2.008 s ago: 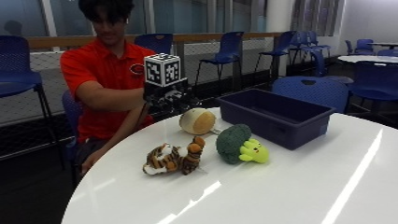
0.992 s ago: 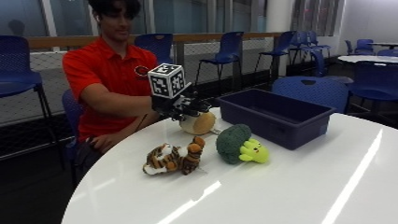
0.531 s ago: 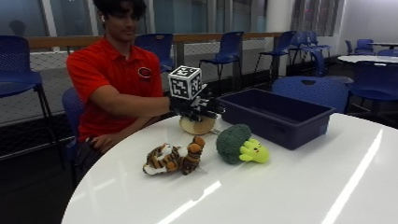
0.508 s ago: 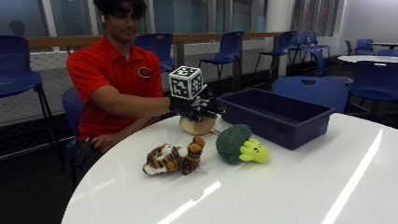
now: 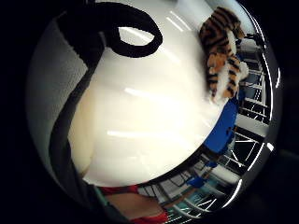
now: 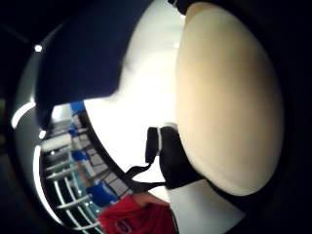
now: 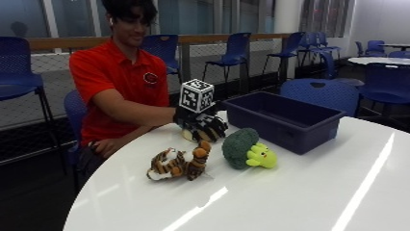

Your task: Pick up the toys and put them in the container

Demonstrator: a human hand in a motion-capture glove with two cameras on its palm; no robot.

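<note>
Your gloved right hand [image 7: 204, 127] lay on top of the cream-coloured round toy [image 7: 187, 135] on the white table [image 7: 307, 192], fingers curled down over it so that only a small pale patch of the toy showed beneath the glove in the outside view. The thumb-side palm view was largely filled by that same cream toy [image 6: 229, 97], pressed close against your palm, with a corner of the dark blue container [image 6: 83, 53] just beyond it. In the little-finger-side palm view the pale surface of the toy [image 5: 88, 135] ran along the glove's edge, and the bare tabletop [image 5: 154, 112] spread out past it.

The blue container [image 7: 282, 120] stood on the table just beside your hand, on the side away from your body, and its inside looked dark. The tiger toy [image 7: 178, 163] lay on its side near the table's front edge, close to your hand but not touching it; it also showed at the rim of the little-finger-side view [image 5: 223, 51]. The broccoli toy [image 7: 247, 149] with its yellow-green face rested beside the tiger, between it and the container, apart from both. Your bare left hand [image 7: 106, 147] sat at the table's edge near your lap.
</note>
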